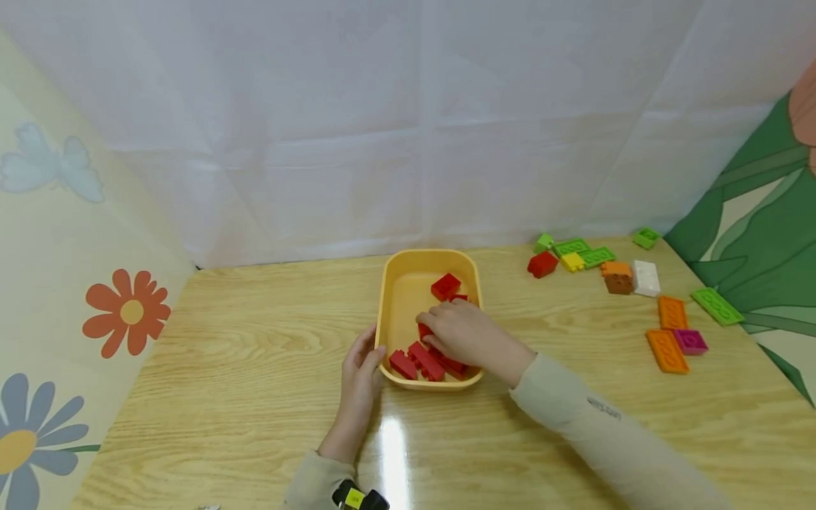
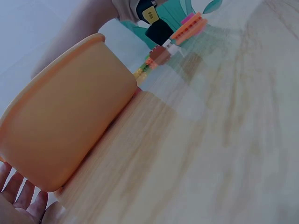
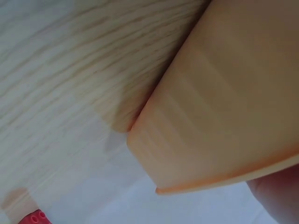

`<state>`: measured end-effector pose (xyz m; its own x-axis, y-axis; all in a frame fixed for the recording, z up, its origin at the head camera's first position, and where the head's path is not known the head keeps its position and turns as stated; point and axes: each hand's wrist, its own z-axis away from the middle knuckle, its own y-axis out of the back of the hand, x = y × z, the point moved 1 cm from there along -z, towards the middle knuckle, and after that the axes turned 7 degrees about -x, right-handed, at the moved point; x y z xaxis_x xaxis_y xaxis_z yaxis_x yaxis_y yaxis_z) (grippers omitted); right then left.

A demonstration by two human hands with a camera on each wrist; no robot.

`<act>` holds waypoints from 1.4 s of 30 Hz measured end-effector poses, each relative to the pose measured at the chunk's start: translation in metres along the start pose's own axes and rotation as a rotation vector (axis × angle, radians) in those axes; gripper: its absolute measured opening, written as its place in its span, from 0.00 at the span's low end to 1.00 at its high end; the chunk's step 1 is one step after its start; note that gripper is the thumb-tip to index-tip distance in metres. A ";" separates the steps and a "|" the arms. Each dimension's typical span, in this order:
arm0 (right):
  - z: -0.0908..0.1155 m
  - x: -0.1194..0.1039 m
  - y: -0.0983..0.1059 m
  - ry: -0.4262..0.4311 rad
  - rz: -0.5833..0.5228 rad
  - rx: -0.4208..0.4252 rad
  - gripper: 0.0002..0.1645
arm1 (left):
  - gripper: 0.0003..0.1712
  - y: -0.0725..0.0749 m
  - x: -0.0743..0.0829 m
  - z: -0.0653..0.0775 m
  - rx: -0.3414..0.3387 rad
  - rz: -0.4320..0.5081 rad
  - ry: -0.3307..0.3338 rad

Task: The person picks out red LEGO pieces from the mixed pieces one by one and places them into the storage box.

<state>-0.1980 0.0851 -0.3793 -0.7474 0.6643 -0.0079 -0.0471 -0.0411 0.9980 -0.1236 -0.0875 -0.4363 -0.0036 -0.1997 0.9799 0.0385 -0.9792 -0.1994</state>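
Note:
A yellow plastic bin (image 1: 428, 384) stands on the wooden table, with several red toy building bricks (image 1: 426, 361) lying in its near half and along its right side. My left hand (image 1: 360, 368) holds the bin's left wall near the front corner, thumb at the rim; in the left wrist view its fingers (image 2: 23, 198) lie against the outside. Reaching in over the right wall, my right hand (image 1: 460, 330) pinches a red brick (image 1: 423, 331) between finger and thumb. Its palm side is hidden, and the right wrist view shows mostly the bin's outer wall (image 3: 210, 107).
Loose bricks lie right of the bin: a red one (image 1: 542, 265), a yellow one (image 1: 572, 261), green plates (image 1: 598, 256), a brown one (image 1: 618, 282), a white one (image 1: 647, 278), orange plates (image 1: 667, 351) and a magenta one (image 1: 691, 342). A white cloth (image 1: 319, 156) hangs behind the table.

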 end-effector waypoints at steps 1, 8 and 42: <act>0.000 0.000 0.000 0.005 0.006 0.008 0.17 | 0.26 0.000 0.000 0.000 0.000 -0.002 0.002; 0.003 0.003 0.004 0.038 0.062 0.123 0.14 | 0.26 0.000 0.000 0.000 0.011 -0.013 0.006; 0.025 0.076 0.019 0.006 0.151 0.346 0.18 | 0.25 0.001 -0.002 -0.002 0.028 -0.024 -0.027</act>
<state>-0.2393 0.1539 -0.3594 -0.7329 0.6654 0.1417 0.2902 0.1173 0.9498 -0.1252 -0.0880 -0.4385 0.0219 -0.1748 0.9844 0.0670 -0.9821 -0.1759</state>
